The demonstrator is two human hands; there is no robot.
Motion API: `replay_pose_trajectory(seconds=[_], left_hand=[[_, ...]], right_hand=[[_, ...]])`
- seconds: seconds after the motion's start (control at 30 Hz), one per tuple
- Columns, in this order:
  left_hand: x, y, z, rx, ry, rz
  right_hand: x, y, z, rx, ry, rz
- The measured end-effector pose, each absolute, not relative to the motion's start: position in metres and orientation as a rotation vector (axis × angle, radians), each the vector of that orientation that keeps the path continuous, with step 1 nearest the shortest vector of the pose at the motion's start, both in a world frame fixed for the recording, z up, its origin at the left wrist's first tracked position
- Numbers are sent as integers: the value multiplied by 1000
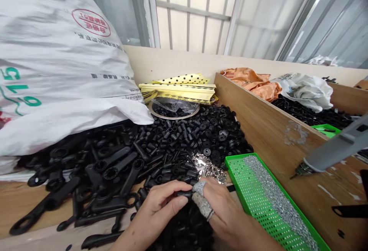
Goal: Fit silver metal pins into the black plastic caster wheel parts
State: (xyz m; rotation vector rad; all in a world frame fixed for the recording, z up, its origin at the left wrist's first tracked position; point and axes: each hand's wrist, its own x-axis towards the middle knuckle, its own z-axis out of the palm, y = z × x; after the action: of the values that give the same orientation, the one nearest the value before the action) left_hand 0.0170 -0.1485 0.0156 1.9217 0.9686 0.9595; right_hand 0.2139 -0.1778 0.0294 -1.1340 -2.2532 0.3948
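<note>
Plastic piece, small and black, sits near the middle, pinched between thumb and fingers of the left hand; the right hand curls against it, though whether it grips I cannot tell. It should be light, stiff, slightly slippery, best held by its sides. On the left sack, green digits look like 615; the red stamp appears upside down.
</note>
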Motion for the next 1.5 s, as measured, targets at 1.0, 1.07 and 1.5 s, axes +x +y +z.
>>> replay_pose_trajectory(seconds=[1.0,1.07,1.5], left_hand=[[33,-171,10,1261,1020,977],[36,-172,11,1078,989,922],[28,-171,4,1930,968,1090]], right_hand=[[214,-184,13,-927,-2299,167],[217,-183,12,-903,-2319,19],[211,-195,18,-1184,-2063,720]])
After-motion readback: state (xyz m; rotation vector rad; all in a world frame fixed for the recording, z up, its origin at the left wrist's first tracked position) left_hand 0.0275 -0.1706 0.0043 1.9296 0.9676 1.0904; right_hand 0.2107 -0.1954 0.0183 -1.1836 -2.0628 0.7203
